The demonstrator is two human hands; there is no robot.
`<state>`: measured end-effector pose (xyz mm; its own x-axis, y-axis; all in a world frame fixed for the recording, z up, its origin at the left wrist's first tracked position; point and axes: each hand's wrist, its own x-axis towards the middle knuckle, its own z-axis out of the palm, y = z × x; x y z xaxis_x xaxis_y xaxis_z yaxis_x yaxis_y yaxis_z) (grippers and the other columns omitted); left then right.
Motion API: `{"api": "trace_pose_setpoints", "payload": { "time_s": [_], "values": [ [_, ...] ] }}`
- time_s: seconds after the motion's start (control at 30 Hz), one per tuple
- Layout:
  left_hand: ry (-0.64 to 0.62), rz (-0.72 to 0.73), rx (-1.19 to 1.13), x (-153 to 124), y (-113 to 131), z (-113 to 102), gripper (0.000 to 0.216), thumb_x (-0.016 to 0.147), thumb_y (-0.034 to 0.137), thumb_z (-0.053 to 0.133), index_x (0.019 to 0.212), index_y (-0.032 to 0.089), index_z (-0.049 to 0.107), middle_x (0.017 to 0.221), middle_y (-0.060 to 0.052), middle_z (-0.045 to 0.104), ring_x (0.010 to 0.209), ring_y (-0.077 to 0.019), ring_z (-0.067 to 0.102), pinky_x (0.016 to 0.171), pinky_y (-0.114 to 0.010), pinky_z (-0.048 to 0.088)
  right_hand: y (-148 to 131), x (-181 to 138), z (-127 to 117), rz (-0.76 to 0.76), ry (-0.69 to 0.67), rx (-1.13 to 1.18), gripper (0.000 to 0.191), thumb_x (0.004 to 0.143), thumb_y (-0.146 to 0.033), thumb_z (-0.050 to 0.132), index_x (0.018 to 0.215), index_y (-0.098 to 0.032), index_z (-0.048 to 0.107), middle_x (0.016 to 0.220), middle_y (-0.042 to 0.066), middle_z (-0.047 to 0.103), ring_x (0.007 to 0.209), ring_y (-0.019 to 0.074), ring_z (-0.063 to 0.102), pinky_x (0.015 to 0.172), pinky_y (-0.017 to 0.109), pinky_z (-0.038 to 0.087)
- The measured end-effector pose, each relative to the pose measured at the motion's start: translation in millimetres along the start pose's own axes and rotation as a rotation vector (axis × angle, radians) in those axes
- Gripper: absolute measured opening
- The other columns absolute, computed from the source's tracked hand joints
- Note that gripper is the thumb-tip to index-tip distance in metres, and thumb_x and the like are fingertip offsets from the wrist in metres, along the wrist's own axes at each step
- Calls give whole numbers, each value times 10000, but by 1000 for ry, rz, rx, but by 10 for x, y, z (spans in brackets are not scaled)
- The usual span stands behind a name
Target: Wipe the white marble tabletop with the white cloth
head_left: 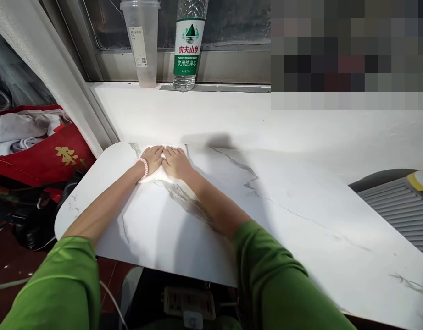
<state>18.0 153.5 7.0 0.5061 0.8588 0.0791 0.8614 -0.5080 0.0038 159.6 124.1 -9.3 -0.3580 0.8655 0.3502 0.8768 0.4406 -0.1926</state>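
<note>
Side by side near the far edge of a white marble-patterned table [204,256], my two hands lie palm down. My left hand [152,158], with a pink coiled band [145,168] at its wrist, is flat with its fingers stretched out. Flat as well, my right hand [177,162] has its thumb side close to or touching the left one. A bright white patch shows on the surface between and below them. I cannot tell if it is a thin sheet or the tabletop itself. Nothing is visible in either hand's grasp; the palms are hidden.
On the window ledge stand a clear plastic cup [151,50] with a lid and a water bottle [189,55]. A red bag [42,151] with clothes is at the left. Below the table's near edge sits a power strip [189,302]. A grey ridged object [393,211] lies right.
</note>
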Motion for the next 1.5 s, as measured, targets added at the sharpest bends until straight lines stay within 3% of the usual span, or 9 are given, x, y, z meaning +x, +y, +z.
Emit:
{"api": "trace_pose_setpoints", "payload": {
  "time_s": [0.17,0.47,0.63,0.8,0.93,1.03,1.23,1.5],
  "values": [
    [4,-48,-16,234,-17,44,542,940,206,263,1449,41,349,1522,-146,367,1408,-233,320,1170,-400,222,228,177,30,4,8,70,439,900,-206,426,1313,-97,527,1428,146,501,1344,246,424,1143,412,258],
    [5,-75,-19,-29,185,-7,543,944,225,263,1460,75,339,1534,-129,354,1420,-225,301,1171,-415,217,195,-63,7,-35,10,54,476,912,-235,413,1352,-70,492,1449,163,473,1352,260,408,1145,435,252],
    [18,-76,-5,-462,614,-70,558,928,216,277,1451,34,350,1526,-150,363,1413,-245,314,1177,-450,210,136,-532,-183,-125,-35,21,526,916,-228,364,1380,2,452,1463,203,439,1358,297,391,1145,460,250],
    [31,-112,21,-1114,1211,-100,574,918,245,310,1422,-22,379,1508,-207,366,1416,-312,304,1168,-513,223,-1,-1286,-491,-298,-35,37,538,920,-238,315,1356,41,461,1442,242,447,1349,326,398,1135,512,281],
    [93,38,64,-1548,1563,-119,633,905,293,365,1414,-83,351,1548,-258,234,1449,-383,157,1180,-526,178,-143,-1862,-702,-350,-42,52,544,943,-262,291,1383,30,420,1458,250,420,1398,315,330,1134,552,294],
    [88,127,73,-1657,1666,-137,642,911,283,351,1429,-94,308,1547,-272,218,1453,-378,128,1185,-525,149,-181,-2073,-780,-323,-46,52,544,948,-267,286,1393,24,406,1474,247,399,1422,310,290,1139,555,296],
    [-33,115,28,-1349,1612,-158,627,919,258,319,1438,-93,290,1539,-267,244,1447,-338,197,1186,-488,168,6,-1885,-740,-244,-90,66,568,916,-286,330,1388,18,417,1467,229,419,1405,308,332,1149,518,297],
    [-40,55,-22,-494,1374,-50,598,919,229,296,1448,-50,302,1531,-213,318,1437,-280,256,1191,-451,160,481,-1212,-568,-142,-61,53,541,882,-244,351,1349,2,466,1422,211,483,1323,294,434,1126,459,313]
  ]
}}
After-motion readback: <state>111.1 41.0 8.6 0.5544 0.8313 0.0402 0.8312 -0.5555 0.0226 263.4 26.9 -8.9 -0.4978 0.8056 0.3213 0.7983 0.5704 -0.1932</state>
